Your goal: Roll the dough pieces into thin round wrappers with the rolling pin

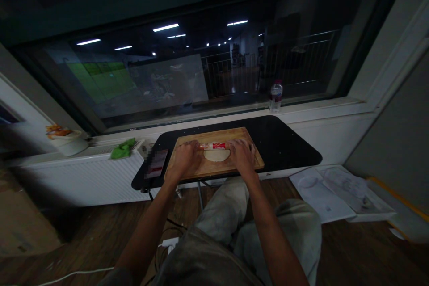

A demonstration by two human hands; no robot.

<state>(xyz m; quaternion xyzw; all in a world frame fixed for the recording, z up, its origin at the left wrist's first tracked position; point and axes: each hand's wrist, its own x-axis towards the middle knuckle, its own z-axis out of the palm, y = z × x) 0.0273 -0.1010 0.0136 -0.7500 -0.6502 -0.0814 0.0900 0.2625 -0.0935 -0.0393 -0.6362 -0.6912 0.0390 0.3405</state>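
Observation:
A wooden cutting board (248, 136) lies on a small black table (284, 143). A flat round of pale dough (217, 156) rests on the board. Across its far edge lies a rolling pin (214, 146) with a red and white label. My left hand (183, 158) is closed over the pin's left end. My right hand (241, 154) presses on its right end, fingers curled over it.
A plastic water bottle (275, 96) stands on the window sill behind the table. A green cloth (123, 149) and a white bowl (69, 140) sit on the radiator ledge at left. Papers (338, 192) lie on the floor at right. My knees are under the table's front edge.

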